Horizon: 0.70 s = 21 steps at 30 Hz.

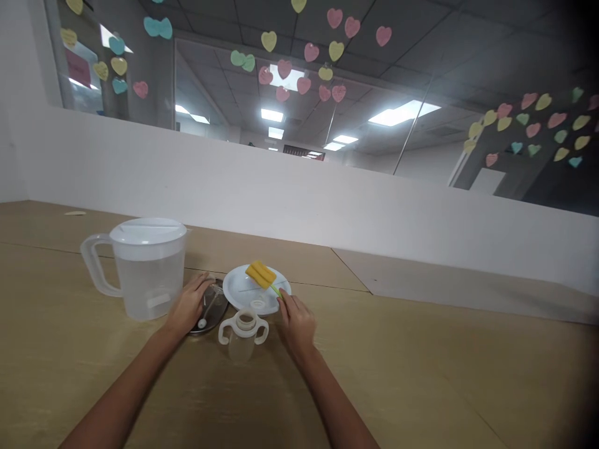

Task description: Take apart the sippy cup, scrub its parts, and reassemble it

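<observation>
My right hand [298, 321] is closed on the green handle of a yellow sponge brush [261, 274], whose head lies over a white plate [233, 288]. My left hand [189, 304] is at the left side of a dark metal tray [219, 310], fingers bent over its far rim; what they grip, if anything, is too small to tell. A thin piece with a white end [202, 323] lies in the tray. Between my hands, nearer to me, an open clear bottle with two white handles [243, 333] stands upright. A small clear ring-like piece [257, 304] is on the plate's near part.
A large lidded clear pitcher [150, 274] stands left of the tray, its handle to the left. Behind the wooden table [421, 374] rises a white wall [281, 199] with a window bearing heart-shaped notes. A small flat piece [75, 213] lies at the far left.
</observation>
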Tool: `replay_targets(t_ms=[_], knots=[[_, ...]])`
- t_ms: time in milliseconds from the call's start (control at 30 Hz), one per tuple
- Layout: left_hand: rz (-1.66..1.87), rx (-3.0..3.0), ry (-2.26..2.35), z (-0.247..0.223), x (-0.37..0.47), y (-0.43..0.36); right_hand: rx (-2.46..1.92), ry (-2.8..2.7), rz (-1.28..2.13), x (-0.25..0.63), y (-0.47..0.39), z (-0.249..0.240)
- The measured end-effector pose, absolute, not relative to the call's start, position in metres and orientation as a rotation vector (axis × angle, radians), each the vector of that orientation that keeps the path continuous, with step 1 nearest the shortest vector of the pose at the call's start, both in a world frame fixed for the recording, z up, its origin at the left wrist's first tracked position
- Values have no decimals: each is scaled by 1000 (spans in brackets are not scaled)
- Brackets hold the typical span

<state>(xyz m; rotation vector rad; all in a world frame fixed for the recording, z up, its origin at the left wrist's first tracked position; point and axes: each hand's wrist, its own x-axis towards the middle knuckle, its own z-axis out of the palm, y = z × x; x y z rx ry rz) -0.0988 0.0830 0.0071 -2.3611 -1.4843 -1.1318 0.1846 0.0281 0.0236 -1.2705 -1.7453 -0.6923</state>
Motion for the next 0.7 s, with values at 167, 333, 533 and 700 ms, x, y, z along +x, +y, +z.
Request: replay_targets(t_ms=[167,333,533,700], knots=[[-1254,-2117,-1445,22,-93,72,-1680,-1719,-294,174,28,55],[-1292,-2027,-1328,28,-86,63,-1921,-1883,-122,156,60,90],[-1279,-2065,-1184,26,-81,62,-1974,-2022,-69,131,84,91],[-1269,-2016,-1103,31,-79,60,-1929,-1974,10,132,87,90]])
